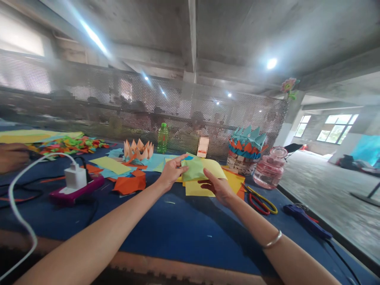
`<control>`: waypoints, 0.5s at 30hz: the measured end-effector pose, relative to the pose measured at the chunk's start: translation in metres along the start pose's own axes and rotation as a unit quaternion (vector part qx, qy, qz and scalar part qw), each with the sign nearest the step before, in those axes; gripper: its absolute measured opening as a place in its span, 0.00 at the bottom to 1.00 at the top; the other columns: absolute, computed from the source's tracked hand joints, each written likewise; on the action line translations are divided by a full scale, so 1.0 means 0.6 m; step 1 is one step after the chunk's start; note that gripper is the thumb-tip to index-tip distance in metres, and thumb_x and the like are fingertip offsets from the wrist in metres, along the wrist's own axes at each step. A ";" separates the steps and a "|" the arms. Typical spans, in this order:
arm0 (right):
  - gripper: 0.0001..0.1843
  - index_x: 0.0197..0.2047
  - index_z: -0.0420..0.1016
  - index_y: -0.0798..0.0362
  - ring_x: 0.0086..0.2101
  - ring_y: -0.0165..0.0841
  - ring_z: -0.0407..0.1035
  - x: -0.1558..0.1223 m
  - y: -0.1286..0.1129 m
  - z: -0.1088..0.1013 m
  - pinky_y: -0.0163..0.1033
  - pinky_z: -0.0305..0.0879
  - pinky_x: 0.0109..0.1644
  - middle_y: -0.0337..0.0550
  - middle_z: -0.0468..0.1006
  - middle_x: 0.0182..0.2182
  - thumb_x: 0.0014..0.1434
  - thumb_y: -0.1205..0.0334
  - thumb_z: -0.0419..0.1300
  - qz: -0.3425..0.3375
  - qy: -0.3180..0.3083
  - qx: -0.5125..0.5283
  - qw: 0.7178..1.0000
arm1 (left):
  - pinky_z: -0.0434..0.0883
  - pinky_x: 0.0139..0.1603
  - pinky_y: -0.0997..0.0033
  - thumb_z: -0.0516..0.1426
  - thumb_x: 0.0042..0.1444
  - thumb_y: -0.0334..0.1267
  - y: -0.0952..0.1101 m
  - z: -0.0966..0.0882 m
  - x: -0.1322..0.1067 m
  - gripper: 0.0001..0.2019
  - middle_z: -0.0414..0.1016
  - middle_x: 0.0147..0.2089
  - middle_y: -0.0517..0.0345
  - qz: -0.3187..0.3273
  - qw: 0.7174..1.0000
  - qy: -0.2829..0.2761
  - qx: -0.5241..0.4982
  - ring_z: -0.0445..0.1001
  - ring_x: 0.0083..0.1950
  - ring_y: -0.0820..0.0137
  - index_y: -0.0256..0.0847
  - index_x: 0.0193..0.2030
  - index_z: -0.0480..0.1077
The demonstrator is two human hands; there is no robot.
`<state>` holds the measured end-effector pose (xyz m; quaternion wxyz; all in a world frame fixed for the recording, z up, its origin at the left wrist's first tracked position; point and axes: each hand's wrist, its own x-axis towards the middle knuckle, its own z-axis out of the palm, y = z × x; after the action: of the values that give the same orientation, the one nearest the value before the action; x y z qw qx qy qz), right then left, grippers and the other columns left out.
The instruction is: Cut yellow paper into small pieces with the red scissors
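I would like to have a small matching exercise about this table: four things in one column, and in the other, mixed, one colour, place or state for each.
Things
1. light green paper
2. scissors
3. power strip
4. green bottle

Descriptions
A. purple, with a white adapter plugged in
B. upright, near the perforated screen
C. held by the left hand, with the right hand at its edge
D. with red and yellow handles

Right pairs: 1-C, 2-D, 3-A, 4-B
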<state>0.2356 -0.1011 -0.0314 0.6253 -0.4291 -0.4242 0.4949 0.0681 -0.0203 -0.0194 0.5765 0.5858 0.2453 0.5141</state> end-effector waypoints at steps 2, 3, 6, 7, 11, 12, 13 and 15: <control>0.22 0.38 0.78 0.53 0.31 0.32 0.74 0.003 0.005 -0.002 0.35 0.70 0.33 0.44 0.81 0.37 0.40 0.52 0.72 -0.005 0.030 -0.009 0.999 | 0.72 0.39 0.71 0.67 0.39 0.35 0.003 0.005 -0.005 0.40 0.80 0.33 0.59 -0.006 1.000 -0.019 0.008 0.77 0.33 0.70 0.37 0.63 0.63; 0.22 0.38 0.78 0.53 0.31 0.33 0.74 0.005 0.008 -0.005 0.35 0.70 0.33 0.44 0.81 0.37 0.40 0.53 0.73 -0.008 0.043 -0.018 0.999 | 0.72 0.38 0.70 0.67 0.39 0.35 0.004 0.007 -0.007 0.40 0.80 0.33 0.59 -0.010 1.000 -0.025 0.008 0.77 0.33 0.70 0.37 0.63 0.63; 0.20 0.36 0.77 0.54 0.29 0.33 0.74 0.015 0.018 -0.014 0.37 0.71 0.34 0.43 0.81 0.35 0.39 0.56 0.72 -0.027 0.071 -0.059 0.995 | 0.73 0.38 0.69 0.69 0.36 0.38 0.008 0.011 -0.009 0.39 0.81 0.32 0.58 -0.019 0.999 -0.037 -0.009 0.77 0.32 0.69 0.35 0.59 0.67; 0.19 0.35 0.77 0.54 0.29 0.33 0.74 0.018 0.020 -0.017 0.38 0.71 0.35 0.43 0.81 0.33 0.39 0.56 0.71 -0.033 0.073 -0.077 0.994 | 0.73 0.37 0.69 0.70 0.36 0.39 0.008 0.012 -0.009 0.38 0.81 0.32 0.58 -0.023 0.999 -0.036 -0.013 0.77 0.31 0.69 0.34 0.57 0.69; 0.15 0.32 0.77 0.54 0.28 0.33 0.73 0.024 0.025 -0.025 0.38 0.69 0.33 0.43 0.80 0.29 0.42 0.55 0.69 -0.056 0.059 -0.129 0.988 | 0.74 0.34 0.68 0.69 0.37 0.43 0.007 0.012 -0.009 0.32 0.81 0.32 0.55 -0.045 0.999 -0.022 -0.010 0.77 0.30 0.68 0.33 0.51 0.73; 0.14 0.31 0.77 0.54 0.27 0.33 0.72 0.024 0.025 -0.025 0.38 0.68 0.33 0.43 0.80 0.28 0.43 0.54 0.68 -0.061 0.059 -0.144 0.986 | 0.74 0.34 0.68 0.69 0.37 0.44 0.007 0.012 -0.009 0.30 0.81 0.33 0.55 -0.047 0.999 -0.020 -0.010 0.78 0.30 0.67 0.34 0.49 0.74; 0.12 0.30 0.77 0.54 0.26 0.33 0.72 0.023 0.024 -0.025 0.38 0.68 0.33 0.43 0.80 0.27 0.45 0.54 0.67 -0.063 0.061 -0.163 0.983 | 0.74 0.34 0.68 0.69 0.38 0.45 0.006 0.011 -0.009 0.29 0.81 0.33 0.54 -0.047 0.999 -0.020 -0.010 0.78 0.31 0.67 0.34 0.48 0.74; 0.10 0.27 0.77 0.53 0.25 0.32 0.70 0.020 0.022 -0.025 0.39 0.67 0.34 0.43 0.79 0.25 0.47 0.54 0.66 -0.061 0.067 -0.203 0.975 | 0.74 0.35 0.68 0.69 0.39 0.45 0.004 0.011 -0.008 0.26 0.81 0.33 0.54 -0.047 0.999 -0.022 -0.011 0.78 0.31 0.67 0.34 0.46 0.75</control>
<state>0.2484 -0.0892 -0.0470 0.5811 -0.5524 -0.4987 0.3293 0.0713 -0.0278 -0.0172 0.6121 0.5785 0.2541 0.4756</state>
